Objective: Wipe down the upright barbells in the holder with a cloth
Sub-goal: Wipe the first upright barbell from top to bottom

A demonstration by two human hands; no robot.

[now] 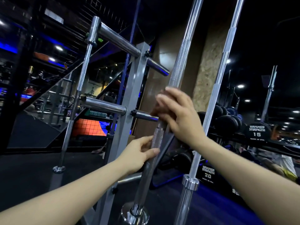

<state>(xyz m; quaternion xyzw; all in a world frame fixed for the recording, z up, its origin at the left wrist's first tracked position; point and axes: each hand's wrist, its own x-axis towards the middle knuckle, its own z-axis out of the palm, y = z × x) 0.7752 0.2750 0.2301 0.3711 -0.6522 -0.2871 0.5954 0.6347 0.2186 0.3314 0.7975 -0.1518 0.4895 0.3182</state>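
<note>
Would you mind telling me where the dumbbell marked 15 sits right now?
In the head view, the dumbbell marked 15 sits on the dark rack at the right, beyond the rightmost upright barbell.

The middle barbell is gripped low on its knurled shaft by the left hand. Higher up, a dark brownish cloth, blurred, is pressed against the same shaft by the right hand. A second barbell stands just to the right, untouched. A grey plate rack with chrome pegs is seen to the left, and Hammer Strength dumbbells behind.
</note>
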